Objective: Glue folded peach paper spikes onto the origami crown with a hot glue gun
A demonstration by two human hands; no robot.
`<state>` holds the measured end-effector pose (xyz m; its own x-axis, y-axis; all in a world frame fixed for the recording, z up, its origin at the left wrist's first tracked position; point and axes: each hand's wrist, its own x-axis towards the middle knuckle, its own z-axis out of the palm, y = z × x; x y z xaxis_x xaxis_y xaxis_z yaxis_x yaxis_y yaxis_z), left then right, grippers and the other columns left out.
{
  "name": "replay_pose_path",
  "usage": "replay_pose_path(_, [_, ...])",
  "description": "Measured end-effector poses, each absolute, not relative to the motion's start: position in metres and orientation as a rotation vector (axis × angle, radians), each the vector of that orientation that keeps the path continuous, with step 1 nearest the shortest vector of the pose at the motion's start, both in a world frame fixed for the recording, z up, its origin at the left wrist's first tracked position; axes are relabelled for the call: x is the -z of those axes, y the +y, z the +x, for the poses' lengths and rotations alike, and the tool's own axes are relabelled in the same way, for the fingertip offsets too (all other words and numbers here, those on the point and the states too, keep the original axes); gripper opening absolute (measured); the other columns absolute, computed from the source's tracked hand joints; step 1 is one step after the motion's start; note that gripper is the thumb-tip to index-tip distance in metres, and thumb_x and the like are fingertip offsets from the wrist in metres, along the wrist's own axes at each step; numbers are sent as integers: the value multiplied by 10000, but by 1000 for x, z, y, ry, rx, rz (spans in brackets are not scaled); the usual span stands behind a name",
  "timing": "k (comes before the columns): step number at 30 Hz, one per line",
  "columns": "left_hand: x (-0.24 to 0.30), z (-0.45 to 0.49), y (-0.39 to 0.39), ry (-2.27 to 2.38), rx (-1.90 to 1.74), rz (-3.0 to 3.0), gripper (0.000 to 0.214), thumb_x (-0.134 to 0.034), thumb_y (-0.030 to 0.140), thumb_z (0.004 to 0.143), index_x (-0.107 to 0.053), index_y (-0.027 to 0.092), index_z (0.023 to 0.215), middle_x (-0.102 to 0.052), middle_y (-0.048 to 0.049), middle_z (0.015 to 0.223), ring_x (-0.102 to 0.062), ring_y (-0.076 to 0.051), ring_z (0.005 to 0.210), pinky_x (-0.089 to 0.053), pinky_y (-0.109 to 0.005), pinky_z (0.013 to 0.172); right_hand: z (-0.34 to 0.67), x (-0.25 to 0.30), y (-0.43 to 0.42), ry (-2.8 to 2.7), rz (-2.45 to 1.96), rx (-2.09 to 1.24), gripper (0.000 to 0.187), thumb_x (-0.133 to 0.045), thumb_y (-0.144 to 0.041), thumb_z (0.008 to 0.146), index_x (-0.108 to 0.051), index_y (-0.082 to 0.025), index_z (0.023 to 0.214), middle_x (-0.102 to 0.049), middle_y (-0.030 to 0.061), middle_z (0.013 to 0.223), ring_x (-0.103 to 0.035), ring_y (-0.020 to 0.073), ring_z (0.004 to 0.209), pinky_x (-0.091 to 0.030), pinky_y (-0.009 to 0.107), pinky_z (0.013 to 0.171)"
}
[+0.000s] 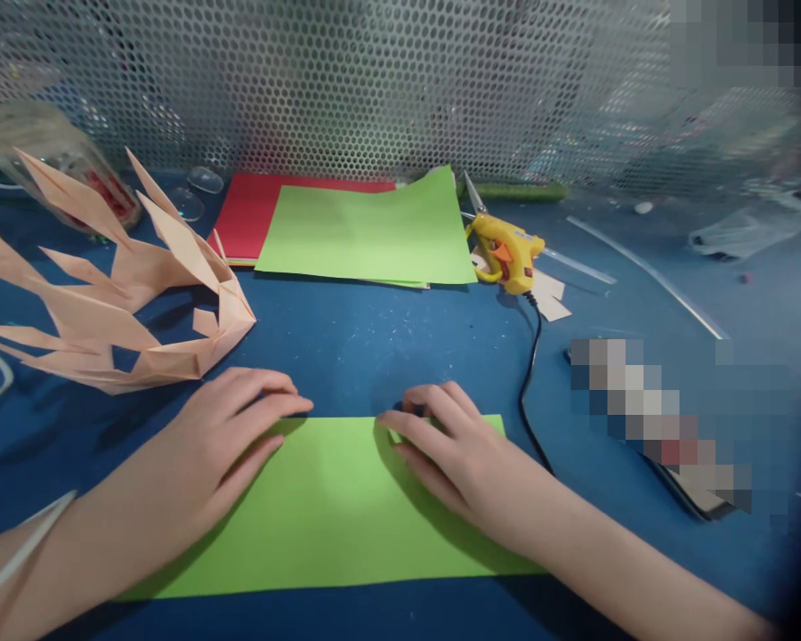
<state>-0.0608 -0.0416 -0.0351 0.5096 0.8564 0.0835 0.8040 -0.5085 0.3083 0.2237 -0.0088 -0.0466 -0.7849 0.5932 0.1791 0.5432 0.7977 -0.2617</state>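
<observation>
A folded green paper sheet [337,503] lies on the blue table [374,343] in front of me. My left hand [220,445] rests flat on its upper left corner, fingers stretched out and together, pointing right. My right hand [450,445] lies flat on the upper right part, fingers extended and pointing left along the top fold. Neither hand grips anything; both press down on the sheet.
A spiky peach folded-paper crown [133,303] sits at the left. Green sheets [367,231] lie on red paper [246,218] at the back. A yellow glue gun [507,254] with black cord, scissors and glue sticks [647,271] lie at the right. A perforated metal screen [374,80] stands behind.
</observation>
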Motion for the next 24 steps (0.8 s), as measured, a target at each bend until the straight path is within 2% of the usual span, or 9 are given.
replay_pose_path(4, [42, -54, -49, 1244, -286, 2818, 443, -342, 85, 973, -452, 220, 1380, -572, -76, 1255, -531, -238, 1126, -413, -375, 954, 219, 48, -5, -2788, -768, -129, 288, -411, -50, 933, -594, -87, 1152, -618, 143, 1026, -542, 242, 882, -519, 374, 770])
replay_pose_path(7, [47, -55, -50, 1166, -229, 2909, 566, -315, -21, 881, -498, 210, 1364, -627, -88, 1198, -567, -252, 1043, -454, -387, 878, 225, 48, -1, -2805, -721, -2, 307, -399, -53, 938, -597, -124, 1162, -635, 123, 1052, -549, 256, 955, -487, 388, 811])
replay_pose_path(14, [47, -56, -48, 1166, -192, 2943, 590, -327, -50, 849, -514, 183, 1358, -613, -118, 1143, -545, -262, 1027, -475, -392, 854, 246, 47, 2, -2798, -719, 175, 317, -456, -62, 923, -592, -192, 1178, -660, 83, 1089, -529, 259, 1035, -381, 415, 920])
replay_pose_path(20, [44, -56, -48, 1164, -192, 2921, 628, -312, -74, 832, -507, 193, 1365, -568, -121, 1133, -516, -254, 1024, -475, -381, 842, 265, 45, 2, -2787, -783, 212, 310, -483, -65, 911, -602, -220, 1151, -661, 90, 1078, -531, 274, 1050, -371, 431, 925])
replay_pose_path(24, [45, -56, -47, 1193, -195, 2898, 566, -331, -37, 881, -509, 206, 1360, -559, -119, 1137, -515, -254, 1025, -485, -367, 818, 280, 42, 1, -2791, -818, 253, 312, -474, -74, 913, -607, -222, 1154, -648, 108, 1083, -529, 293, 1062, -378, 470, 933])
